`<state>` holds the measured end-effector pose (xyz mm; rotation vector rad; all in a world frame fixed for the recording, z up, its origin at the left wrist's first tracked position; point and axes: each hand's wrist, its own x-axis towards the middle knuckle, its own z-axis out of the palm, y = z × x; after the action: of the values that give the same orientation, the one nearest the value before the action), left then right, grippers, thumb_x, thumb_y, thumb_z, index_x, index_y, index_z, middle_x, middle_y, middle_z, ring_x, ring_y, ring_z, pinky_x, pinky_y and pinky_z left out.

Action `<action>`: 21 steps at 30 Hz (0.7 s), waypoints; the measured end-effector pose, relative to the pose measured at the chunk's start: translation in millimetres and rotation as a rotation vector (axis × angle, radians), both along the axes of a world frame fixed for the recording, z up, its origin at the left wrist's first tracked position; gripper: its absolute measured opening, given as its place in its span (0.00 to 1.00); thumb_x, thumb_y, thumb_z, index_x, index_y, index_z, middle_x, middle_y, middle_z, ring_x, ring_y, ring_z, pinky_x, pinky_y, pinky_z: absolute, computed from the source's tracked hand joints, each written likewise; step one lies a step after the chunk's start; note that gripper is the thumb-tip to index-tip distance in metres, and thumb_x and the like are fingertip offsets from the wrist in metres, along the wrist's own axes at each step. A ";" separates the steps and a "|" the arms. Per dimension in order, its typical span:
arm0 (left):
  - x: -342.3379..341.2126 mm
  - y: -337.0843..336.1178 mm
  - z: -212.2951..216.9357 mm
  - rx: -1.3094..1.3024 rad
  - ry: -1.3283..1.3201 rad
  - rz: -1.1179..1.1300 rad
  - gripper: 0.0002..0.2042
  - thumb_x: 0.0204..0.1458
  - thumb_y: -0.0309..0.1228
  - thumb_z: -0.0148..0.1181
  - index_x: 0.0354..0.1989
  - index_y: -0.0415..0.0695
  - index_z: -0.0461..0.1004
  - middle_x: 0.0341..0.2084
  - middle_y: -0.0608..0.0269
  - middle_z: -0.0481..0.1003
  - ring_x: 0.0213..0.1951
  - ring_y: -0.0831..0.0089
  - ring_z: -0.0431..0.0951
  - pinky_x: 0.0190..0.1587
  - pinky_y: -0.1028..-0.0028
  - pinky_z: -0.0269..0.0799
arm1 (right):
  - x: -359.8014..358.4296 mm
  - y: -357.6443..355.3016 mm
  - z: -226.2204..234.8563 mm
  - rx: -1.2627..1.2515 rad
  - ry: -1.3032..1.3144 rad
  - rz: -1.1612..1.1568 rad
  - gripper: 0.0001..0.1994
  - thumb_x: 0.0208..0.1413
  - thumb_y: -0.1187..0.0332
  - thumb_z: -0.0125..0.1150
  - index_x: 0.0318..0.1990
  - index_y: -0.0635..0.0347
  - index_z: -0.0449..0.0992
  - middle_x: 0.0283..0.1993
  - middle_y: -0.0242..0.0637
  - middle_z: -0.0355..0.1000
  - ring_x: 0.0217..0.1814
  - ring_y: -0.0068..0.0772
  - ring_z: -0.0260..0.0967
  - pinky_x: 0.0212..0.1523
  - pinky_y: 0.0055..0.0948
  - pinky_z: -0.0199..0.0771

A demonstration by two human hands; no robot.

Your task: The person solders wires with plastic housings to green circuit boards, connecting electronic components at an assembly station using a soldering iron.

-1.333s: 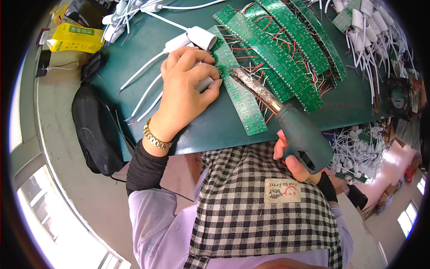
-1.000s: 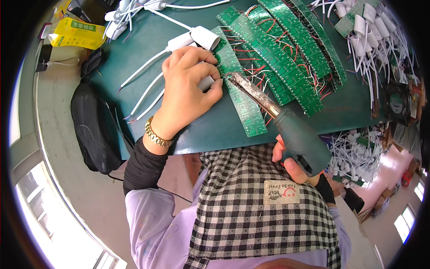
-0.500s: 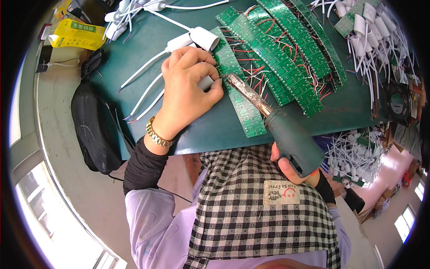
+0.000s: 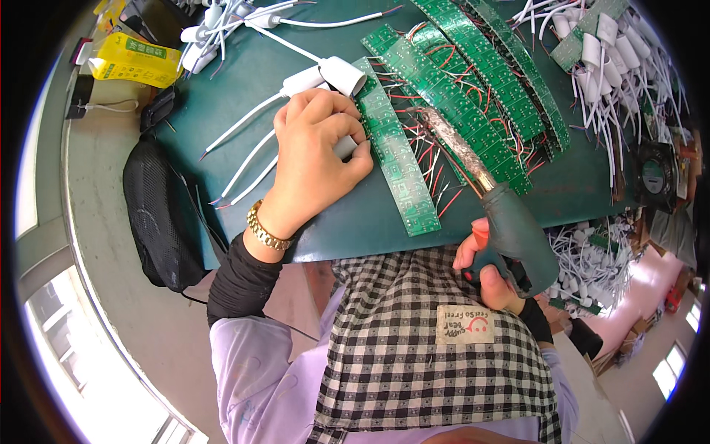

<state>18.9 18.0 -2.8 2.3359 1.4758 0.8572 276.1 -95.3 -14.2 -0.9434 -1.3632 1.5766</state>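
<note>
My left hand (image 4: 314,144) is closed on a white plastic cylinder (image 4: 345,147), mostly covered by the fingers, beside the near green circuit board strip (image 4: 399,166). Beyond the knuckles, another white cylinder (image 4: 343,75) with an open end lies against the strip's far end. White cables (image 4: 248,164) with bare coloured ends trail out to the left of this hand. Low on the right, my right hand (image 4: 484,266) grips a dark green soldering gun (image 4: 521,233). Its crusted metal tip (image 4: 444,129) hangs right of the near strip, over red and white wires.
Several wired circuit board strips (image 4: 481,70) fan out across the green table (image 4: 333,240). Heaps of white cabled cylinders (image 4: 610,55) fill the far right, with more (image 4: 222,22) at the far left. A yellow packet (image 4: 137,59) and a black mesh object (image 4: 163,214) sit at left.
My right hand has drawn the soldering gun to the right, taking its tip off the near strip. My left hand keeps its hold on the white cylinder; the whole view has shifted slightly.
</note>
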 end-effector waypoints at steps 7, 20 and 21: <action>-3.3 -0.4 -2.6 -0.002 0.012 0.001 0.07 0.29 0.23 0.61 0.19 0.48 0.71 0.31 0.71 0.70 0.44 0.66 0.66 0.49 0.63 0.55 | 1.6 2.7 -0.5 -0.005 0.122 -0.086 0.30 0.53 0.52 0.54 0.55 0.67 0.56 0.27 0.39 0.64 0.28 0.30 0.64 0.30 0.30 0.70; -23.5 -47.8 38.3 -0.157 0.300 0.170 0.15 0.39 0.26 0.63 0.36 0.41 0.68 0.34 0.55 0.69 0.28 0.58 0.73 0.29 0.67 0.69 | 19.5 10.9 -13.0 -0.036 0.255 -0.059 0.29 0.53 0.53 0.54 0.55 0.66 0.56 0.29 0.39 0.64 0.31 0.28 0.63 0.32 0.30 0.69; -24.7 -50.9 39.4 -0.269 0.440 0.180 0.14 0.40 0.26 0.62 0.36 0.41 0.68 0.32 0.55 0.70 0.25 0.58 0.73 0.27 0.67 0.69 | 19.5 11.6 -16.4 -0.034 0.266 -0.049 0.29 0.53 0.53 0.54 0.55 0.66 0.56 0.29 0.39 0.64 0.31 0.28 0.63 0.32 0.30 0.69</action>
<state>-5.7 -33.0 36.6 2.3017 1.8576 0.1573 295.6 -83.7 -30.5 -0.7508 -1.1233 1.6275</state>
